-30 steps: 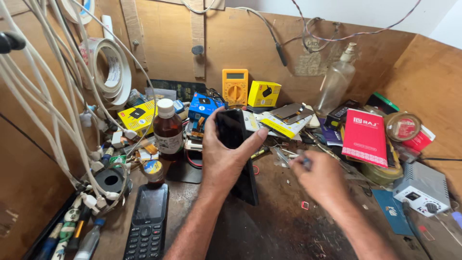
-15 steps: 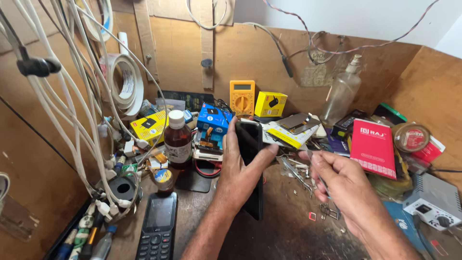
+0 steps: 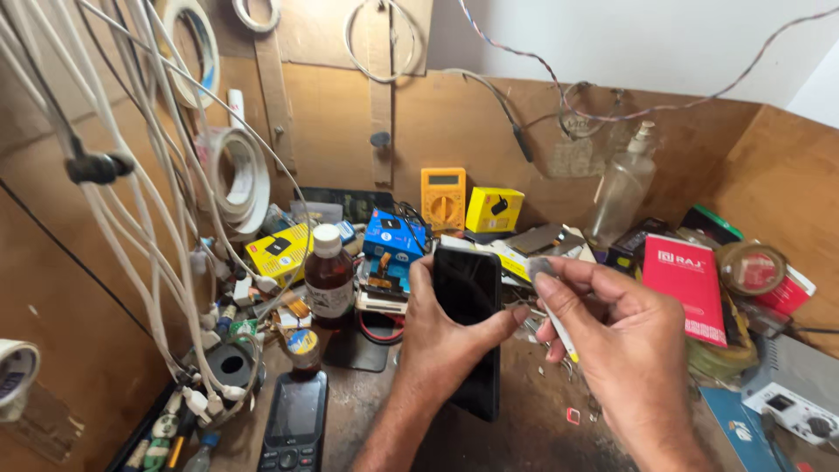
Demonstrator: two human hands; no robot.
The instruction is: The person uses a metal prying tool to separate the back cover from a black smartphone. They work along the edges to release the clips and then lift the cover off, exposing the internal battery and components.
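The left hand (image 3: 441,336) is closed around a black smartphone (image 3: 468,301) at centre frame, propped upright above the worktop (image 3: 533,419) so its edge faces the right hand (image 3: 625,350), whose fingers pinch a thin white-and-yellow tool (image 3: 558,328) just beside it.

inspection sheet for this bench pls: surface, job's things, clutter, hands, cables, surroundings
Surface: wooden bench, scuffed and stained.
Job's things: black smartphone held upright; thin white tool, tip near the phone's top edge.
Clutter: keypad phone, brown bottle, yellow multimeter, red box, glass bottle, small boxes.
Hands: left hand grips the smartphone; right hand pinches the tool.
Cables: white cable bundle hanging at left; loose wires on the wall.
Surroundings: wooden back panel, tape rolls hung on it.
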